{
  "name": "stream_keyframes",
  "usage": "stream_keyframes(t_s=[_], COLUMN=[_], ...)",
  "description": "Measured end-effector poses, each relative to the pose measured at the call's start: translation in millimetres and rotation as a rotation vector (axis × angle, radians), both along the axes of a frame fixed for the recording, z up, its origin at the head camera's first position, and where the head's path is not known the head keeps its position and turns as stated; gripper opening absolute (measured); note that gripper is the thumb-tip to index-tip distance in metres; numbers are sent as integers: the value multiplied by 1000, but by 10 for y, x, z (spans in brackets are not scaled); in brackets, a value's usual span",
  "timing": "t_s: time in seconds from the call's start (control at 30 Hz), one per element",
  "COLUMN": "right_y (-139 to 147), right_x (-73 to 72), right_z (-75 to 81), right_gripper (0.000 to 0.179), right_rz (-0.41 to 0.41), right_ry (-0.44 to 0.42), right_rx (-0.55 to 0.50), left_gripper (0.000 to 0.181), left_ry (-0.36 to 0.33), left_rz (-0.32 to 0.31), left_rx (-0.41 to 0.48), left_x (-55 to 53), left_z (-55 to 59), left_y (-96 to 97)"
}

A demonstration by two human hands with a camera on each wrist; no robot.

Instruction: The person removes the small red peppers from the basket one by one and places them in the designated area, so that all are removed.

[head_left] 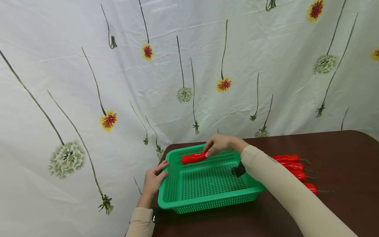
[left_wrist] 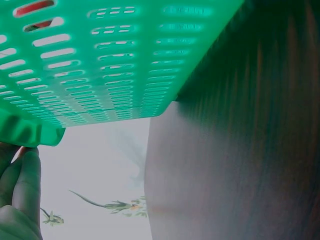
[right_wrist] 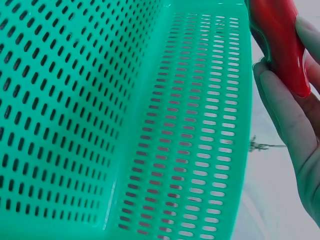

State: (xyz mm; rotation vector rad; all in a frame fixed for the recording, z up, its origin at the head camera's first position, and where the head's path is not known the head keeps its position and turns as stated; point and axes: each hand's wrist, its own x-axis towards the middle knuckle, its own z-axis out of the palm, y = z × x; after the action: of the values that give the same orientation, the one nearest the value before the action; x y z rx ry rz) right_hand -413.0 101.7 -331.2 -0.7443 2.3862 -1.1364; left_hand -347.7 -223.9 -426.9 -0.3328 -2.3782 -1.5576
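My right hand [head_left: 219, 144] pinches a glossy red chili pepper [head_left: 193, 158] near its tapered end, above the far side of a green plastic basket [head_left: 211, 201]. In the right wrist view, thumb and fingers sit on either side of the same red pepper [right_wrist: 280, 40], close to the basket's rim. My left hand [head_left: 153, 179] rests with fairly straight fingers on the basket's left rim. The left wrist view shows those fingers [left_wrist: 26, 185] right at the rim's edge, below the slotted wall [left_wrist: 110, 65].
Several more red peppers [head_left: 286, 158] with green stems lie right of the basket, partly hidden behind my right sleeve [head_left: 284, 184]. The dark brown table [head_left: 340, 154] extends to the right. Behind it hangs a white flowered cloth [head_left: 207, 108].
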Motion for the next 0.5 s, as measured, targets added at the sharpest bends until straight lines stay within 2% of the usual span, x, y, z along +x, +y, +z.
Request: stream_keyframes(t_s=[0.23,0.5], right_y=[124,372], right_x=[113,240], right_z=[117,239], right_gripper=[29,34], right_rz=[37,62], right_ry=[16,51], right_rx=[-44,-83], left_gripper=[39,39], left_ry=[3,-13], left_rz=[2,2], left_rx=[-27,-4], left_x=[28,13], left_z=[-4,31], left_y=[-4,20])
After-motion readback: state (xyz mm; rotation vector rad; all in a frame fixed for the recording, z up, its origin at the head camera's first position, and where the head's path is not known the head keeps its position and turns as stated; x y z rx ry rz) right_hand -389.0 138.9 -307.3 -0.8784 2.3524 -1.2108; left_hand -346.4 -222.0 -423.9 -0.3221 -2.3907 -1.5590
